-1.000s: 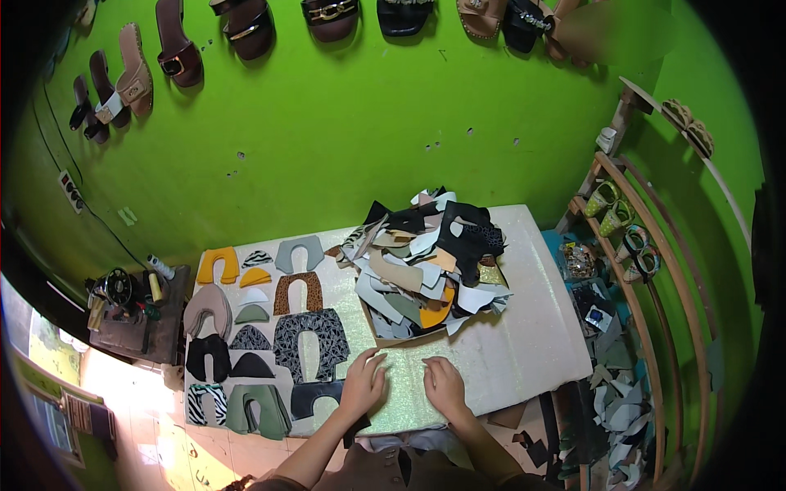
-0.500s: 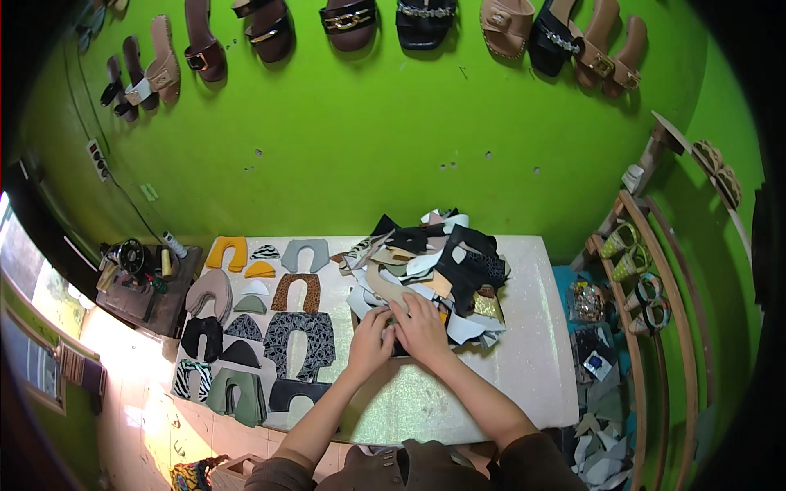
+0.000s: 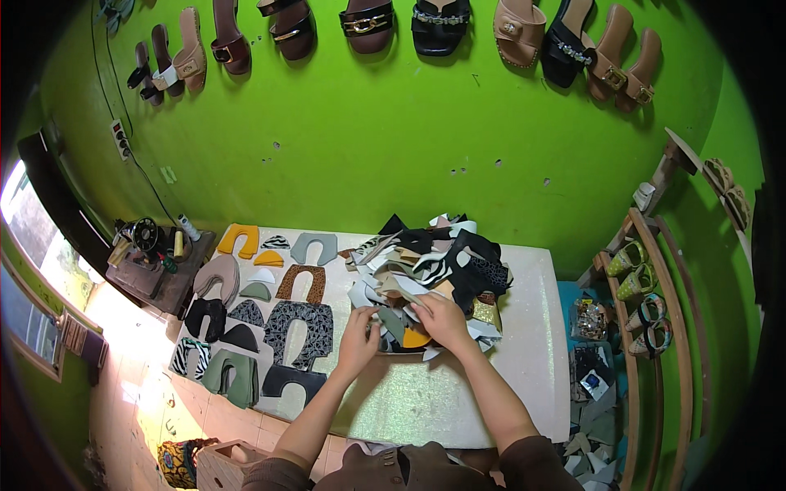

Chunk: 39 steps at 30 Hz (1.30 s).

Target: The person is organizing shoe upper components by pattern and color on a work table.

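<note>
A heap of mixed leather and fabric scraps (image 3: 471,274) lies on the pale table, in black, white, beige, zebra print and other colours. Both of my hands are at its near edge. My left hand (image 3: 359,340) is curled at the heap's left side, beside a grey-green scrap (image 3: 391,323); its fingertips are partly lost among the pieces. My right hand (image 3: 444,323) pinches a beige scrap (image 3: 399,286) near its end. Between the hands, a yellow scrap (image 3: 416,337) shows at the heap's front.
Sorted stacks of cut pieces, such as a patterned U-shaped piece (image 3: 299,331) and a green stack (image 3: 231,378), cover the table's left part. A sewing machine (image 3: 143,245) stands farther left. To the right are a wooden rack (image 3: 688,352) with sandals and a scrap container (image 3: 591,409).
My hands have moved apart; they were close together over the heap. Pieces in front have shifted, baring the grey-green and yellow scraps. The whole view has tilted slightly.
</note>
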Each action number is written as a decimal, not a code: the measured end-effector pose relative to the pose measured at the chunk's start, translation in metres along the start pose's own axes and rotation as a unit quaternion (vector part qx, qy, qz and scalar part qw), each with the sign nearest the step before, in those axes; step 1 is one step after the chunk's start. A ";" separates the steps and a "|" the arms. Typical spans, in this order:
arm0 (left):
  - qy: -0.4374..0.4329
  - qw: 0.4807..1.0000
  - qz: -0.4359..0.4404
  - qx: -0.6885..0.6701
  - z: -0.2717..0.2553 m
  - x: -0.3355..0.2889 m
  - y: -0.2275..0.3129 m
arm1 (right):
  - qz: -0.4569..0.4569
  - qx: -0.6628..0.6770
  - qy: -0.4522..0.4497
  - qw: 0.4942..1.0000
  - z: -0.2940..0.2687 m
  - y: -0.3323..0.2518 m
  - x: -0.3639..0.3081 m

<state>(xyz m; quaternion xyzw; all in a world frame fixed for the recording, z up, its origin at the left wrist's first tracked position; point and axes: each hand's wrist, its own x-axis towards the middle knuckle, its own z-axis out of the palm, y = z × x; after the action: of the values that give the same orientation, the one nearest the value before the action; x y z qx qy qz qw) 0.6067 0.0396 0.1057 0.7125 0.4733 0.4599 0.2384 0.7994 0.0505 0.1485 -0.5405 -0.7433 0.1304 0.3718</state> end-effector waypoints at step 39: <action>-0.335 0.931 0.123 0.073 -0.035 -0.007 0.095 | -0.125 0.115 -0.213 0.962 -0.053 -0.034 -0.059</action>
<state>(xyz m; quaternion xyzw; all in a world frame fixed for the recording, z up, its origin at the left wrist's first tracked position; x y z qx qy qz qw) 0.6186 -0.0115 0.1928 0.8933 0.3066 0.1847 0.2718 0.8203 -0.0268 0.1816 -0.3564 -0.8471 0.2797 0.2777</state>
